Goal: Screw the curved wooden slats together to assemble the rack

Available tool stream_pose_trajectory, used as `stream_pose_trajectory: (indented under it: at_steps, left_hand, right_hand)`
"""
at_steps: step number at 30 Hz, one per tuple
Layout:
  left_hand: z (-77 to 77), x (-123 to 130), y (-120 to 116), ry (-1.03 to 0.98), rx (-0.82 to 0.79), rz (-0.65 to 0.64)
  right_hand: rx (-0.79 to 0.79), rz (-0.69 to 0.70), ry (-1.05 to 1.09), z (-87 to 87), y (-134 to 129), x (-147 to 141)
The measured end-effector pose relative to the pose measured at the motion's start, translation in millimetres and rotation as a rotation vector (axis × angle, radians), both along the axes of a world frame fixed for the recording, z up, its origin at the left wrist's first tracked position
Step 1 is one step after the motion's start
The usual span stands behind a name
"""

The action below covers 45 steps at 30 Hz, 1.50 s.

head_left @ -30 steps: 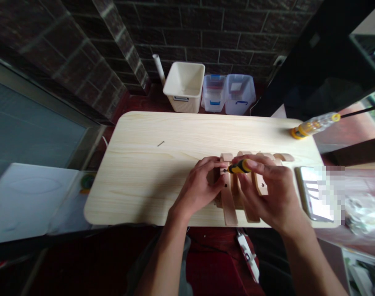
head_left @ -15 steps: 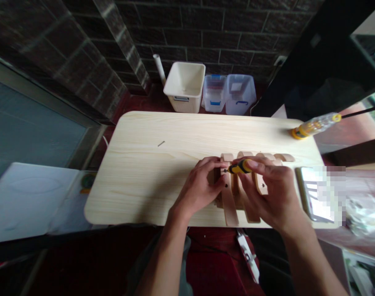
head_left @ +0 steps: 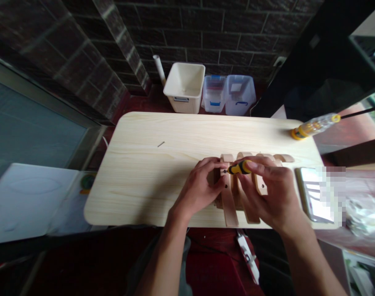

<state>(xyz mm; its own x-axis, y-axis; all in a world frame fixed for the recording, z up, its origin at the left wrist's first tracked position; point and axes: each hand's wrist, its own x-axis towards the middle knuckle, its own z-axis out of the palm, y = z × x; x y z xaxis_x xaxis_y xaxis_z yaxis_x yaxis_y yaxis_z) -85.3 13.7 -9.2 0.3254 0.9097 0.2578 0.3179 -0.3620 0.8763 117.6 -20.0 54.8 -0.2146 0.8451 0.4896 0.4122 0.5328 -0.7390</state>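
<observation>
A wooden piece with several curved slats (head_left: 230, 205) lies at the right part of the table, reaching to its front edge. My left hand (head_left: 201, 183) grips its left side, thumb and fingers closed about the leftmost slat. In my right hand (head_left: 269, 187) is a yellow and black screwdriver (head_left: 239, 167), held nearly level with its tip pointing left. The tip meets a dark screw (head_left: 225, 171) on the leftmost slat. Below it on the same slat is another dark screw or hole (head_left: 226, 186). My right hand hides part of the middle slats.
On the light wood table (head_left: 128, 172) lies a small thin dark metal piece (head_left: 160, 144). A phone (head_left: 313, 193) rests at the right edge, and a clear bottle-like case with a yellow base (head_left: 313, 126) stands at the far right corner. Bins (head_left: 187, 105) are behind the table.
</observation>
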Motion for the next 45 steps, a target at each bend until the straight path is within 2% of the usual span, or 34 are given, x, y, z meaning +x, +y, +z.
stream_pose_trajectory:
  at_steps: [5,10,16,23,34,39,45]
  left_hand:
    - [0.4,0.0,-0.1,-0.017,-0.001,-0.008]
    - [-0.1,-0.1,-0.6,-0.014,0.011,0.001]
    - [0.0,0.1,-0.6,-0.020,-0.005,0.002]
    - [3.1,-0.4,-1.0,-0.013,-0.006,-0.001]
    - [0.4,1.3,-1.0,0.000,-0.002,0.013]
    - [-0.6,0.5,-0.8,0.000,0.001,-0.006]
    - [-2.0,-0.4,-0.3,0.003,0.014,-0.003]
  right_hand:
    - [0.009,-0.002,-0.019,1.1,0.9,0.1]
    - [-0.084,-0.004,0.024,-3.6,-0.6,2.4]
    - [-0.002,-0.015,-0.004,-0.4,-0.3,-0.5]
    - [-0.079,-0.026,0.001,-2.0,1.2,2.0]
    - [-0.077,-0.028,0.038,-2.1,-0.5,1.5]
    - [-0.009,-0.030,0.000,-1.9,-0.4,1.6]
    - [-0.007,-0.025,0.013,-4.4,-1.0,2.9]
